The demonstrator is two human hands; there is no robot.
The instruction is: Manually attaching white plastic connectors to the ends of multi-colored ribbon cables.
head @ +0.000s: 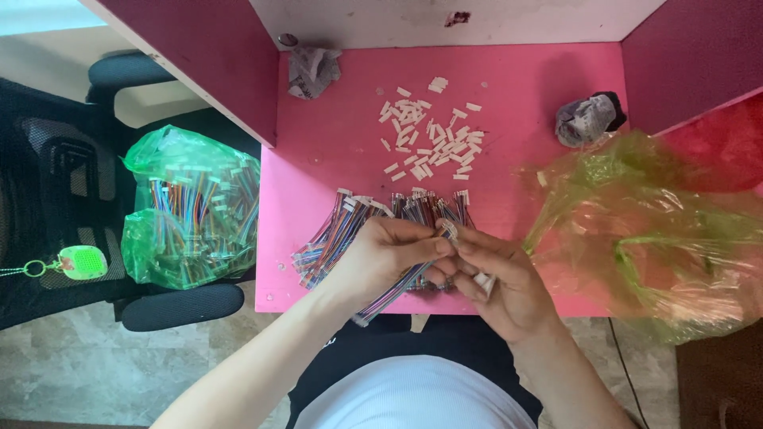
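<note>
Over the near edge of the pink table point(318, 151), my left hand point(389, 254) pinches a thin multicoloured ribbon wire point(389, 294) that hangs down toward my lap. My right hand point(493, 274) meets it at the wire's upper end, fingertips closed on a small white connector point(450, 230). A second white piece point(483, 280) shows in the right palm. Just beyond the hands lie bundles of similar coloured wires point(342, 234) with white ends. Further back lies a scatter of several small white connector housings point(429, 135).
A green plastic bag of wires point(195, 206) rests on a black chair point(56, 183) at left, with a green keychain point(79, 262). An empty crumpled green bag point(652, 230) covers the table's right side. Crumpled paper point(311, 70) and a wad point(586, 119) lie at the back. Dark red partitions point(214, 48) flank the table.
</note>
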